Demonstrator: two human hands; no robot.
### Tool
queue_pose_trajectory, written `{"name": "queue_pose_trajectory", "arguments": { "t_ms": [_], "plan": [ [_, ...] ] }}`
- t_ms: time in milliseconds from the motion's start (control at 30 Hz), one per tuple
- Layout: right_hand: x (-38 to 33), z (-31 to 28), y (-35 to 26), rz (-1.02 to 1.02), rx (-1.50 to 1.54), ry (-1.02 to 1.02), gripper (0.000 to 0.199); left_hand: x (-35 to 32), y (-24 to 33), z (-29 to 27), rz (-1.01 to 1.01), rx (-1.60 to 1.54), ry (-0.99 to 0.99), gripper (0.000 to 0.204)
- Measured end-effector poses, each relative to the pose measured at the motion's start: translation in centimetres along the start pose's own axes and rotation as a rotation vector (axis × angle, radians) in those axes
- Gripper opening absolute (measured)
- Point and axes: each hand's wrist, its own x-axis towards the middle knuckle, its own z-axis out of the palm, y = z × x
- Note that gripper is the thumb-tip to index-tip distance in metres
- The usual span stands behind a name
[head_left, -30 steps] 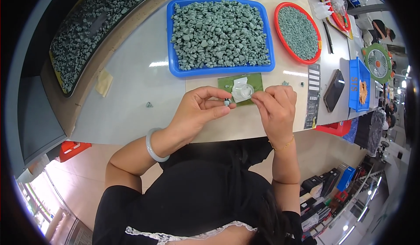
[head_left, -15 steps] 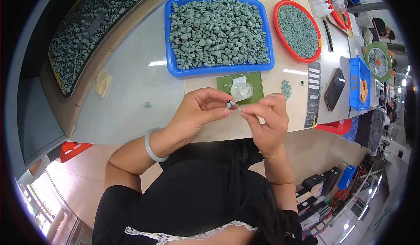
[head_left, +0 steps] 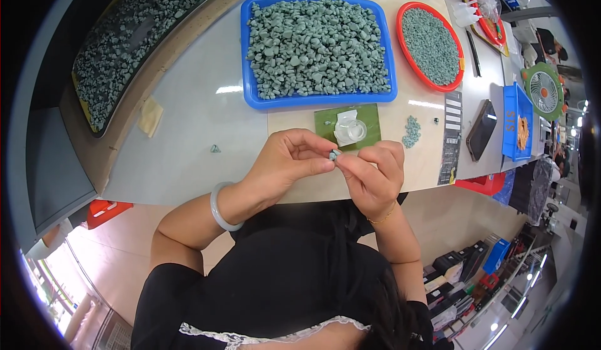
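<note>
I see a small grey-green stone pinched between my two hands just above the near edge of the desk: the left hand holds it at its fingertips, and the right hand has its fingers closed on it from the other side. A second ago the right hand sat a little further right, apart from the stone; it has since come in to meet the left, so the stone is now held by both hands and I judge the work on it to be under way. Just beyond the hands lies a green mat with a clear cup on it, and a small heap of stones to its right. Further off sits a blue tray full of stones, a red bowl of finer ones to its right, and a dark tray far left.
</note>
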Motion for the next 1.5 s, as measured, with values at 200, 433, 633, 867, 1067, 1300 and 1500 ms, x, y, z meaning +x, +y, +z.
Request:
{"name": "queue_pose_trajectory", "arguments": {
  "t_ms": [200,433,633,867,1067,1300,1500],
  "plan": [
    [-0.1,-0.4,0.9,-0.098,0.062,-0.091,0.025,-0.1,0.3,-0.1,-0.037,0.019,-0.022,0.017],
    [-0.4,-0.6,0.3,-0.089,0.086,-0.037,0.023,-0.2,2.0,-0.1,0.056,0.185,-0.073,0.015],
    [-0.4,-1.5,1.0,0.138,0.181,0.068,0.021,4.0,11.1,-1.0,0.668,1.136,0.108,0.018],
    [-4.6,-6.4,4.2,0.509,0.113,0.162,0.012,-0.7,11.5,-3.5,0.594,1.664,0.412,0.020],
    [-5.6,-8.1,7.3,0.778,-0.022,0.090,0.006,-5.8,7.0,-5.9,0.290,1.609,0.385,0.020],
    [-3.0,-8.6,10.6,0.632,-0.232,-0.009,0.010,-4.0,5.9,-4.4,0.311,1.492,0.382,0.016],
    [-3.5,-11.0,12.6,0.477,-0.227,-0.143,0.012,-3.6,4.0,-2.1,0.395,1.471,0.249,0.012]
  ]
}}
